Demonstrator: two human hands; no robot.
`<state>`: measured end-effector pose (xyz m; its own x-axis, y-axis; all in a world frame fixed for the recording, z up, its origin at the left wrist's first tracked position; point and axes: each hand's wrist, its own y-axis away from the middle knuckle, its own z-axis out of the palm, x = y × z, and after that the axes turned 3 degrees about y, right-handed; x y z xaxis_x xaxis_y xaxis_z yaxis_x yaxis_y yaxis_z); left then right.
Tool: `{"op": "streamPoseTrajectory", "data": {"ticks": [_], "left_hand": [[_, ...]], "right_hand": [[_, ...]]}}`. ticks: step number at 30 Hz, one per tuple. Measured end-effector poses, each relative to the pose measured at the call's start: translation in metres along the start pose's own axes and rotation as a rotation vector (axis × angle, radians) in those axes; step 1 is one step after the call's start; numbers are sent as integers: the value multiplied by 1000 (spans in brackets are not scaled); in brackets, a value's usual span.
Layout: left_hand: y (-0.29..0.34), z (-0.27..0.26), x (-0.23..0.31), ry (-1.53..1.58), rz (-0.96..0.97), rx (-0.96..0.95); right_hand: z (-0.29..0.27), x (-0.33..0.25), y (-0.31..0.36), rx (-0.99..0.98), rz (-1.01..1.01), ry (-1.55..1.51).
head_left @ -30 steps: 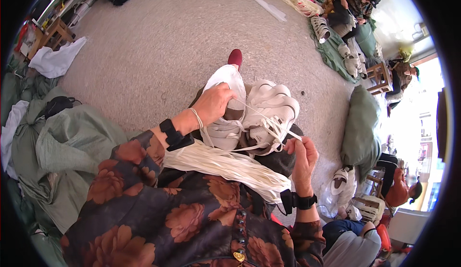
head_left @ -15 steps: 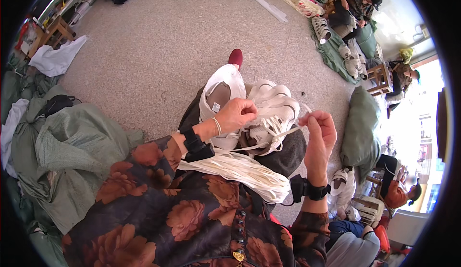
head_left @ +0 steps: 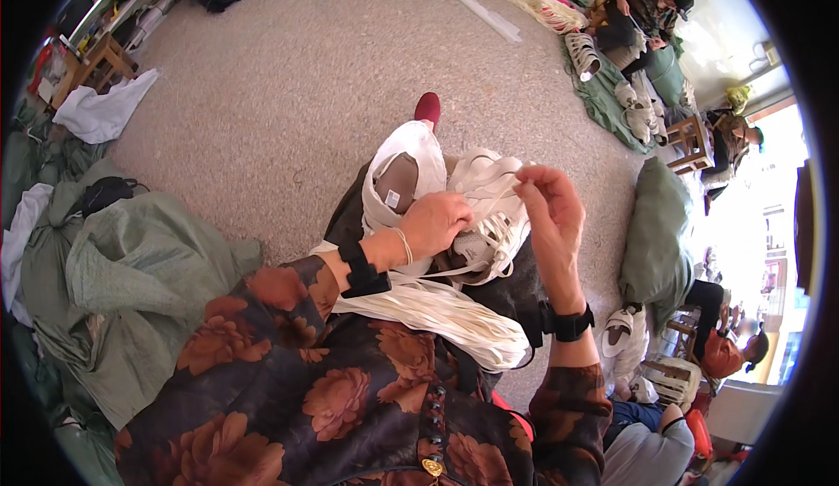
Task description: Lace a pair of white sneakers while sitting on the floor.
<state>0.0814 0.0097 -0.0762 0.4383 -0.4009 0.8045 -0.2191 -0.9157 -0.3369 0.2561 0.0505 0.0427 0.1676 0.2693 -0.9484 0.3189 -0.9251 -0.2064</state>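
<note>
Two white shoes rest on my lap. My left hand [head_left: 439, 222] is closed at the inner side of the partly laced right-hand shoe [head_left: 488, 171]; what its fingertips grip is hidden. Raised over that shoe's outer edge, my right hand [head_left: 557, 211] pinches a thin white shoelace [head_left: 523, 187], of which little shows. Looser lace loops cross the shoe's tongue. The left-hand shoe [head_left: 411, 141] shows its brown insole with a small white tag. Nearer my body lies a thick bundle of white laces [head_left: 446, 320] across my lap.
Green sacks [head_left: 162, 267] are heaped at my left, and a full green sack [head_left: 655, 232] lies at my right. Beyond it are a wooden stool [head_left: 690, 143], more shoes [head_left: 638, 110] on green cloth, and several seated people. A white strip [head_left: 488, 17] lies on the floor ahead.
My right hand has moved left and up, from beside the shoe to over its outer edge, and the lace is no longer stretched out rightward. My left hand has moved slightly down, nearer the shoe.
</note>
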Motion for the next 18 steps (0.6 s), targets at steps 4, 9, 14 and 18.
{"op": "streamPoseTrajectory", "data": {"ticks": [4, 9, 14, 18], "left_hand": [[19, 9, 11, -132, 52, 74], [22, 15, 10, -319, 137, 84], [23, 22, 3, -212, 62, 182], [18, 20, 8, -51, -77, 193]], "right_hand": [[13, 11, -21, -123, -139, 140], [26, 0, -22, -140, -374, 633], [14, 1, 22, -194, -225, 751], [24, 35, 54, -295, -173, 984]]}}
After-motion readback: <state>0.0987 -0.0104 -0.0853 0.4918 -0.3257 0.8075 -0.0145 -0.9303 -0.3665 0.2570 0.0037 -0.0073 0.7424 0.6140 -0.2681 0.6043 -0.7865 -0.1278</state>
